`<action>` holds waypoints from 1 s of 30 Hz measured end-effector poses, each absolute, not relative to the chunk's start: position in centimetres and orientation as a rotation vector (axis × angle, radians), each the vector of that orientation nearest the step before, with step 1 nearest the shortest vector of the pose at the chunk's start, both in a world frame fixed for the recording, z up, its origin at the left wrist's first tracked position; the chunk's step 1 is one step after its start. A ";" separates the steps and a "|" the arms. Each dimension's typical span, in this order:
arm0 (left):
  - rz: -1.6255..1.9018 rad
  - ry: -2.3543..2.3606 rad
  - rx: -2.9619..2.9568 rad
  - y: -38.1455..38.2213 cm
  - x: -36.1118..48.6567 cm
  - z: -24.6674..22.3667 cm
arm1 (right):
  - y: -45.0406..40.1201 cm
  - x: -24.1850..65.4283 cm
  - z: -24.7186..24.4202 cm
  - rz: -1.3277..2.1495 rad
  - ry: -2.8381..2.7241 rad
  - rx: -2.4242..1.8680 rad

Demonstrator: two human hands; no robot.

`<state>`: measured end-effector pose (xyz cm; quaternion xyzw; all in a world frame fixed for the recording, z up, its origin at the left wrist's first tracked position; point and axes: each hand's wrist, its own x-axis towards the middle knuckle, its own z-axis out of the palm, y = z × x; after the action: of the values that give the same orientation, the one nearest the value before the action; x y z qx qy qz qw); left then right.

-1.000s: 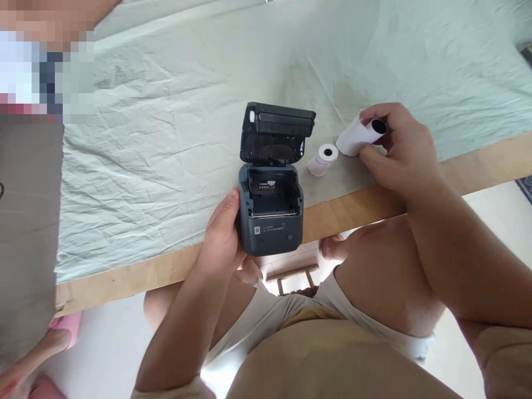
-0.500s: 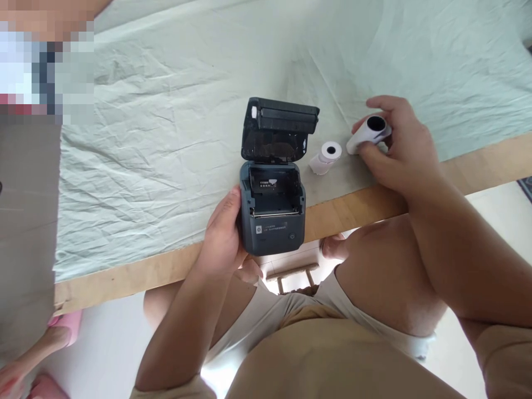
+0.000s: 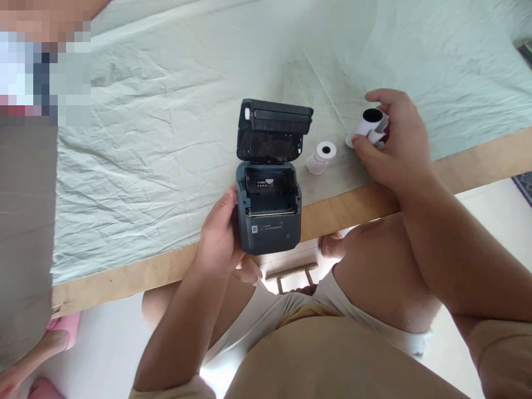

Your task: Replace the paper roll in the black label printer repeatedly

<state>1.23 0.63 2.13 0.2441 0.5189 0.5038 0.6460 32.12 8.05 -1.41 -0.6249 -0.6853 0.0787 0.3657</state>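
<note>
My left hand is closed around the left side of a dark label printer. The printer's lid stands up on its hinge, and its paper bay shows no roll inside. A large white paper roll with a wide dark core and a loose paper end is in my right hand. The thumb presses on its near side, the index finger is lifted away, and the other fingers are partly hidden behind the roll. Between printer and hand, a smaller white paper roll rests on the cloth, tilted, its narrow core facing up.
A wrinkled pale green cloth covers the table, whose bare wooden edge runs along the front. Another person's blurred arm is at the upper left. A dark object lies at the far right. My legs are under the table.
The larger roll stands a little more upright, and my right thumb has shifted left across it. The printer and left hand appear slightly further left in view. The small roll stays put on the cloth.
</note>
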 end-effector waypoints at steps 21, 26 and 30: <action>1.044 1.065 0.726 0.1 0.7 2.1 | 4.2 20.1 1.4 -0.013 -1.995 -0.842; 1.077 1.032 0.744 0.3 0.9 2.0 | 3.6 20.1 1.2 0.027 -1.972 -0.846; 1.071 1.031 0.750 0.4 0.9 1.9 | 3.8 20.1 1.4 0.121 -2.061 -0.887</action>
<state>0.90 0.39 1.95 0.3333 0.4581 0.4758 0.6728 20.11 3.78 1.44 -0.3560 -0.8269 0.0487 0.4326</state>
